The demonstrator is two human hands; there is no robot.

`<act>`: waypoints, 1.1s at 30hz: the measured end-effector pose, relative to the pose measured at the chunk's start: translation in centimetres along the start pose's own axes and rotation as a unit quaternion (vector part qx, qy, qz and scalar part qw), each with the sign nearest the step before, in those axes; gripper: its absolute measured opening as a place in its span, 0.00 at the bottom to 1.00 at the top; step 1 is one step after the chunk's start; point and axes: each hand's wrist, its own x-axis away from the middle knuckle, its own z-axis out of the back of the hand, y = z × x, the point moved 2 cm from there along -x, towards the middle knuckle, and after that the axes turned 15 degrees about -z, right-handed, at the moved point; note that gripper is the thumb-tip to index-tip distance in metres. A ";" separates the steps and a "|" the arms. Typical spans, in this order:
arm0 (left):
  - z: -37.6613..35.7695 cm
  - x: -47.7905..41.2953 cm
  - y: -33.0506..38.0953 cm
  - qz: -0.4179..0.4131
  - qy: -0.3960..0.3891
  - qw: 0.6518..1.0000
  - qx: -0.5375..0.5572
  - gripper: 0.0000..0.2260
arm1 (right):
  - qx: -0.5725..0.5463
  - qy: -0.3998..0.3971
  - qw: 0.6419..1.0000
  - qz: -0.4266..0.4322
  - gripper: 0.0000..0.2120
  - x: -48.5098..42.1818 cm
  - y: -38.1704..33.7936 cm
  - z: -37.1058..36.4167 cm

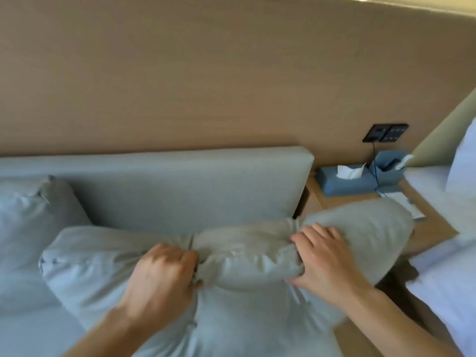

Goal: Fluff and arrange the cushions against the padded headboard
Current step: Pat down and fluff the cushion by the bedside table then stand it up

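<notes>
Cushion (244,256), grey, lay across the bed (25,331) in front of the padded headboard (180,186), its right end hanging past the bed edge toward the bench (432,222), not yet leaning on the headboard. Your left hand (164,274) was clenched, its fingers (188,256) curled tight and pinching a bunch of the cover at the cushion's middle. Your right hand (327,258) lay flat over the right half, its fingers (319,230) spread and pressing into the filling.

To do this step well, you would probably have needed to loosen the pinched waist so the filling could spread evenly, then pat both ends inward and push the corners out. A grip on the cover alone risked twisting it around the filling. Once plump, the cushion would have been best stood upright and touching the headboard, beside the second cushion (51,202).

Count: two grey cushions, one in your hands and one at the left, already against the headboard; one headboard; two hands. On the bench stood one tissue box (342,184) and one blue holder (386,168), below one wall switch panel (386,132). A white pillow (463,161) showed at the right edge.
</notes>
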 end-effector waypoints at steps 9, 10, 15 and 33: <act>-2.9 -8.4 -10.9 0.036 -0.017 0.998 -0.054 0.24 | 0.018 0.006 0.998 -0.060 0.43 -14.2 -1.3 -2.9; -4.4 -8.4 -11.8 0.053 -0.028 0.997 -0.054 0.26 | 0.022 -0.021 0.997 -0.076 0.44 -14.9 -1.4 -4.1; -11.2 -7.5 -13.4 0.123 -0.121 0.984 -0.035 0.53 | 0.010 -0.179 0.972 -0.153 0.62 -15.2 -2.3 -10.5; -7.6 -12.9 -14.1 0.123 -0.217 0.968 0.013 0.66 | -0.043 -0.231 0.966 -0.106 0.70 -18.4 2.7 -5.6</act>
